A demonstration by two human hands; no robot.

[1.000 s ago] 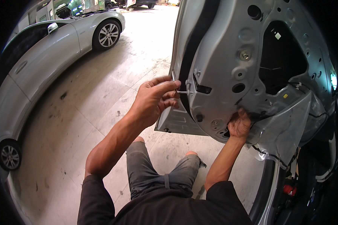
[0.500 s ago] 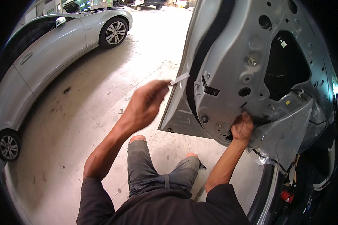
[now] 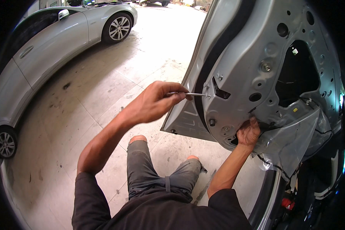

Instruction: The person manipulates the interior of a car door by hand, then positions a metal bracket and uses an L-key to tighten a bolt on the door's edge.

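My left hand pinches a thin metal rod-like tool, whose handle end is hidden by my fingers. Its tip meets the edge of the grey car door, by the small screws beside the dark latch slot. Lower on the same door, my right hand reaches into an opening in the inner panel. The thumb points up outside; the other fingers are mostly hidden inside the door, as is anything they touch. Beside this hand, a clear plastic sheet hangs peeled from the panel.
A silver car stands at the left on the tiled floor. The door's large dark cutout lies above the plastic sheet. At the lower right are the door sill and a red object inside the car.
My left hand has moved right and slightly down, bringing the tool's tip from in front of the door to its edge. My right hand stays in the opening. The view has shifted slightly.
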